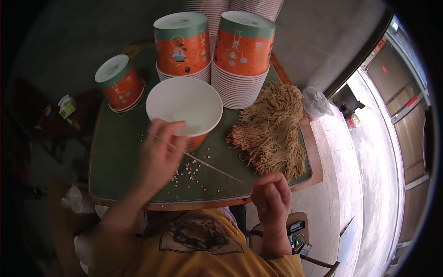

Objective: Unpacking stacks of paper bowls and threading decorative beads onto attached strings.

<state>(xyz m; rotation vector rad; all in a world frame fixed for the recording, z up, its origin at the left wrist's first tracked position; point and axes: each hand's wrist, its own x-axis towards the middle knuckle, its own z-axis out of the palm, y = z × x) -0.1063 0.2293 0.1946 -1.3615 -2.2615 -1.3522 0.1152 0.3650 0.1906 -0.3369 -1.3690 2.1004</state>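
A thin tan cord [210, 165] runs straight and slanting between my hands. My right hand [272, 196] is closed, fingers curled round the cord's lower end at the table's front edge. Blurred by motion, my left hand [161, 152] pinches the cord farther up, just in front of an upright paper bucket [184, 104]. That bucket is white inside and orange outside, with nothing seen in it. To the right lies a big bundle of tan cords [272, 131], loose and tangled. Small round white and pink bits [189, 173] are scattered on the green tabletop [117, 161].
Two tall stacks of upside-down orange and green buckets, a left stack [182, 46] and a right stack [243, 46], stand behind the upright one. Another overturned bucket [121, 85] sits at the far left. A clear plastic bag [317, 102] is beyond the table's right edge.
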